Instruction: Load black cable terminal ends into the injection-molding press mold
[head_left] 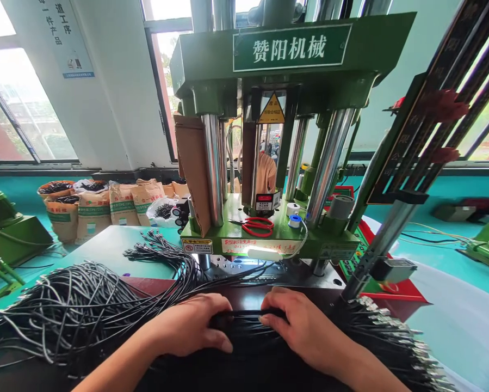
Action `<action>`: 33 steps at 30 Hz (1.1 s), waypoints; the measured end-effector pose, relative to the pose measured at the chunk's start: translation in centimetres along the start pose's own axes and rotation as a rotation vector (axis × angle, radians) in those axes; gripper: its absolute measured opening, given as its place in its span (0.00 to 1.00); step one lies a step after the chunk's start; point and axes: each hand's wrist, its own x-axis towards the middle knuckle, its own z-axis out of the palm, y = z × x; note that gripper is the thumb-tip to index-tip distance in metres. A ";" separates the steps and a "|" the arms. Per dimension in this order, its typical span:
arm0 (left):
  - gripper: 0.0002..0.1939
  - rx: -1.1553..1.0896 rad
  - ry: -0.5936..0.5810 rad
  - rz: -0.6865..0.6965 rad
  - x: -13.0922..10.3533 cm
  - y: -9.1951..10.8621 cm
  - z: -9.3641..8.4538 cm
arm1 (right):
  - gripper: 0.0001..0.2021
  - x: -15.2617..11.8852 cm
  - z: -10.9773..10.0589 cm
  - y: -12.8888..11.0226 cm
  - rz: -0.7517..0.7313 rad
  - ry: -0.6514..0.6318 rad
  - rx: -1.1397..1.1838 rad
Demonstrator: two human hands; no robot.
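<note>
Low in the middle of the head view, a straight stretch of black cables (245,313) runs between my two hands. My left hand (197,325) curls its fingers over the left end, its thumb standing apart below. On the right end, my right hand (289,317) closes thumb and fingers in a pinch. More dark cables lie under both hands, their details lost in shadow. A large heap of black cables (76,305) is on the left. Cables with metal connector ends (395,332) fan out by my right forearm.
A green press (285,71) with steel columns stands ahead. Red-handled scissors (258,226) and a blue-white tape roll (295,220) rest on its ledge. A red control panel (395,288) is on the right. Filled sacks (93,209) line the back wall; a person (266,171) shows behind the press.
</note>
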 end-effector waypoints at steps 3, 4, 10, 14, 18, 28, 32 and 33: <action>0.11 0.007 -0.042 -0.014 0.3 -0.2 0.3 | 0.10 0.1 0.2 0.4 0.062 -0.068 -0.024; 0.09 -0.004 -0.037 -0.021 0.4 -0.4 0.5 | 0.12 0.2 0.3 0.6 0.077 -0.086 -0.032; 0.07 -0.053 0.027 -0.007 0.6 -1.1 1.2 | 0.03 0.5 0.6 0.8 0.074 -0.113 -0.058; 0.06 -0.053 0.054 0.024 0.4 -1.1 0.8 | 0.04 0.6 0.3 0.2 0.018 -0.123 -0.069; 0.09 -0.019 0.037 0.027 0.0 -0.8 0.4 | 0.05 0.4 0.1 -0.1 -0.060 -0.089 -0.099; 0.07 -0.035 -0.011 -0.068 0.5 -1.2 1.3 | 0.12 1.2 0.6 0.1 0.033 -0.197 -0.192; 0.08 0.003 -0.008 -0.038 0.4 -1.2 1.1 | 0.06 1.7 0.6 -0.1 0.051 -0.196 -0.206; 0.08 0.010 0.002 -0.033 0.3 -1.3 1.1 | 0.05 1.8 0.6 0.0 0.050 -0.193 -0.206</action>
